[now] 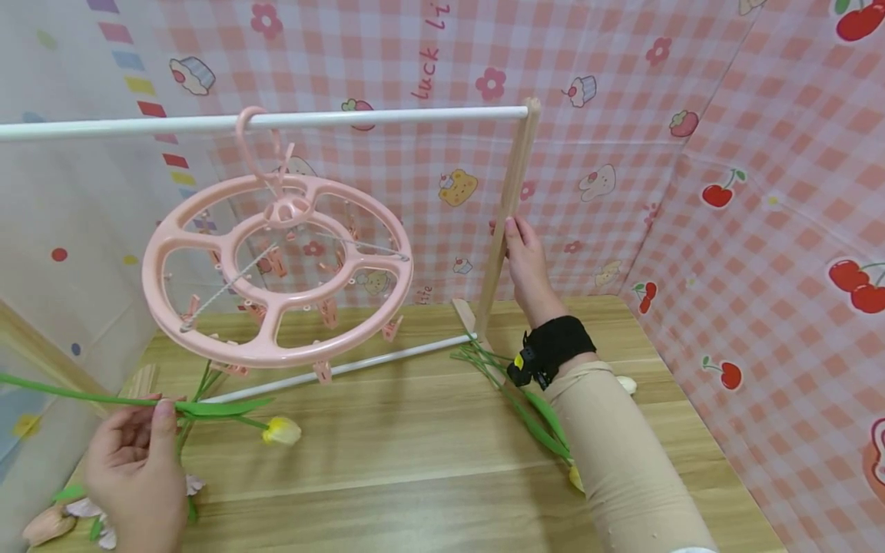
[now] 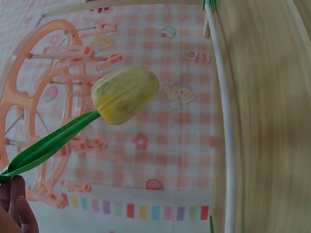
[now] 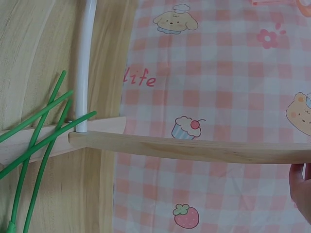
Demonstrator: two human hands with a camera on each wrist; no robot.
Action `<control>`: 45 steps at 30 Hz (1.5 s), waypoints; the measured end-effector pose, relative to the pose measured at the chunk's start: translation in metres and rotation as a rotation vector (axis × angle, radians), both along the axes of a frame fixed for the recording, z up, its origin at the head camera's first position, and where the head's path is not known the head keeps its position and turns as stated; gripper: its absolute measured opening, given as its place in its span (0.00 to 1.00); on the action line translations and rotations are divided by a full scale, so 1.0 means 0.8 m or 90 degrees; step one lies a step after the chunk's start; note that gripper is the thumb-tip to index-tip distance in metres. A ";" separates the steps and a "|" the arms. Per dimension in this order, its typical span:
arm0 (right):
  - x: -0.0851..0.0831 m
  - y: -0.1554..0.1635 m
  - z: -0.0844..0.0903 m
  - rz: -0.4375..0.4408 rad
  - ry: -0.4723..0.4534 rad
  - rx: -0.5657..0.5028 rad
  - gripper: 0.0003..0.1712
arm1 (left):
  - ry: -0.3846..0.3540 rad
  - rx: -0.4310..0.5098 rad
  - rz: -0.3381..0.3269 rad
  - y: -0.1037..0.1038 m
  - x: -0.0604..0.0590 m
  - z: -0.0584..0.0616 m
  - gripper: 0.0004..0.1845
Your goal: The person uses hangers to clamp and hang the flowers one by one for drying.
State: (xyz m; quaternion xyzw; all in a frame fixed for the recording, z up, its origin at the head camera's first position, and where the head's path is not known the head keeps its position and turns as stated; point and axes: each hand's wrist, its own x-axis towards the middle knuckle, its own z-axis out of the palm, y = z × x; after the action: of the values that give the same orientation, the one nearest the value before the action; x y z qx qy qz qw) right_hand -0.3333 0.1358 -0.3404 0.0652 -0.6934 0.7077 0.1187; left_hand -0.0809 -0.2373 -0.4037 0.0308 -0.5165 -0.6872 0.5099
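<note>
My left hand [image 1: 138, 468] pinches the green stem of a yellow artificial tulip [image 1: 281, 431] between thumb and fingers. The stem lies nearly level, and the flower head points right, below a pink round clip hanger [image 1: 272, 326]. In the left wrist view the tulip [image 2: 125, 94] fills the middle, with the hanger's small clips [image 2: 73, 52] behind it. My right hand [image 1: 528, 261] grips the wooden post [image 1: 512, 180] at the right end of a rack, with a fingertip showing on the post's far side. The hanger's hook hangs over the rack's white top rod [image 1: 401, 117].
More flowers lie on the wooden table [image 1: 387, 491]: a pale pink one [image 1: 50, 525] at the lower left, and green stems [image 1: 512, 395] partly under my right forearm. A white lower rod [image 1: 387, 359] runs behind. Checked pink cloth [image 1: 415, 177] lines the back and right.
</note>
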 end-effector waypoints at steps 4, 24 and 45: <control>0.000 0.000 0.000 0.002 -0.001 -0.003 0.26 | -0.026 0.001 -0.018 0.006 0.000 -0.007 0.07; 0.026 -0.004 -0.008 -0.090 0.049 -0.205 0.14 | 0.018 0.014 -0.081 0.023 -0.005 -0.012 0.05; 0.165 -0.099 -0.067 0.291 0.527 0.347 0.14 | 0.031 0.028 -0.131 0.040 -0.015 -0.021 0.06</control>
State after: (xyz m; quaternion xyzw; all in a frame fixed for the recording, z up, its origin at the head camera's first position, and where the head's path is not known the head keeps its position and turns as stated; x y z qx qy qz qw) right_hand -0.2012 0.0564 -0.3938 0.5155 -0.7152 0.4257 0.2037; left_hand -0.0928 -0.2054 -0.4208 -0.0278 -0.4890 -0.7479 0.4480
